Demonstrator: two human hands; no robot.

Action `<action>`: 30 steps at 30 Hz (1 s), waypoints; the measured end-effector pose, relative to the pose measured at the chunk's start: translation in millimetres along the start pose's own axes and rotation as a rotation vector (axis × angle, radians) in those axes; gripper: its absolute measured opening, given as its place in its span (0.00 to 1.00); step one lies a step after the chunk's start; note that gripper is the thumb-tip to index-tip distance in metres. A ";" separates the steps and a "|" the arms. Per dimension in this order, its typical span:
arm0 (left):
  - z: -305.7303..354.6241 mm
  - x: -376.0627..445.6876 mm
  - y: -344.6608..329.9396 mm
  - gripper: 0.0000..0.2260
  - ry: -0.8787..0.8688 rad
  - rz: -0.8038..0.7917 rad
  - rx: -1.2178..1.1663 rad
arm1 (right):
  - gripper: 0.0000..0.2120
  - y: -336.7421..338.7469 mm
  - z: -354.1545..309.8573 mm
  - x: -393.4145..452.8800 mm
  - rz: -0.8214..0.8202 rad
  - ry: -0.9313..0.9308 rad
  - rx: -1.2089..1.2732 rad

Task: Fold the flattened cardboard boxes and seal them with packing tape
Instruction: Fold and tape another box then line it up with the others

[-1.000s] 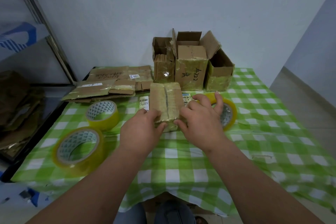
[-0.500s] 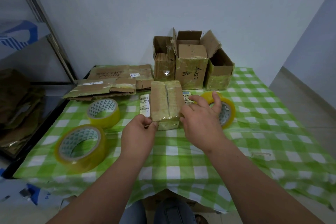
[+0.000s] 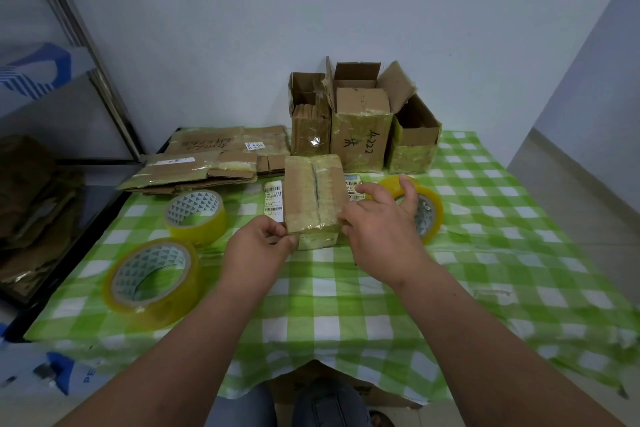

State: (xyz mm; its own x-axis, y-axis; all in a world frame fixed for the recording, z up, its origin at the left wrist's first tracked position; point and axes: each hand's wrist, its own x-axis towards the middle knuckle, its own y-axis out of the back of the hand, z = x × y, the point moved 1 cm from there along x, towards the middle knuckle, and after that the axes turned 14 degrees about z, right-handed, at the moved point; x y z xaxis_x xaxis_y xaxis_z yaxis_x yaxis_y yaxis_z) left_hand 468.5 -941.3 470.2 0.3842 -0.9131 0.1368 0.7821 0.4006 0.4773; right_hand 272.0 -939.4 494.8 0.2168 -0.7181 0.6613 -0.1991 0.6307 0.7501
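Surface: a tabletop under a green and white checked cloth fills the middle of the frame; the cloth's near edge hangs over at the bottom.
Room: a pale wall stands across the top; a metal frame leans at the upper left.
Box: a small folded cardboard box stands at frame centre, its top flaps closed with a seam down the middle.
Left grip: the left hand pinches the box's near left corner.
Right grip: the right hand presses the box's right side, fingers spread and nearly straight.
Tape: one tape roll lies just behind the right hand; two more rolls lie at centre left.
Edges: flattened boxes are stacked at the far left edge; three open boxes stand against the wall behind.
Open room: bare cloth spreads on the right half.
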 end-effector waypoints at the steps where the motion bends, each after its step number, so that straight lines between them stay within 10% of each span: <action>1: 1.5 1.1 -0.2 0.08 -0.028 0.002 0.047 | 0.12 0.3 0.0 0.2 -0.002 -0.001 0.000; 8: 7.5 5.5 -2.1 0.16 -0.173 -0.042 0.188 | 0.23 -1.3 -8.4 1.8 0.019 -0.032 -0.086; 18: 2.9 6.6 0.3 0.20 -0.412 -0.067 0.302 | 0.10 14.6 -0.9 6.3 -0.108 0.016 -0.090; 21: 0.9 7.9 1.3 0.19 -0.358 -0.045 0.263 | 0.22 28.9 17.8 5.3 0.066 -0.145 -0.005; 25: 2.5 10.6 2.6 0.18 -0.243 -0.015 0.158 | 0.34 35.9 53.9 3.6 -0.152 -0.483 0.026; 30: 12.2 11.2 6.3 0.17 -0.173 0.016 0.092 | 0.16 25.9 67.2 -3.9 -0.223 -0.680 0.222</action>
State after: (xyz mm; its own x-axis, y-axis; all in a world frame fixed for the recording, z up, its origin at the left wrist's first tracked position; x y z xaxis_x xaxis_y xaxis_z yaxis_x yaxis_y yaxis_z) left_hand 471.8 -949.9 485.3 0.3000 -0.9092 0.2885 0.7256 0.4139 0.5497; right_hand 201.8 -940.0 511.2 -0.3499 -0.8908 0.2900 -0.4235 0.4265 0.7992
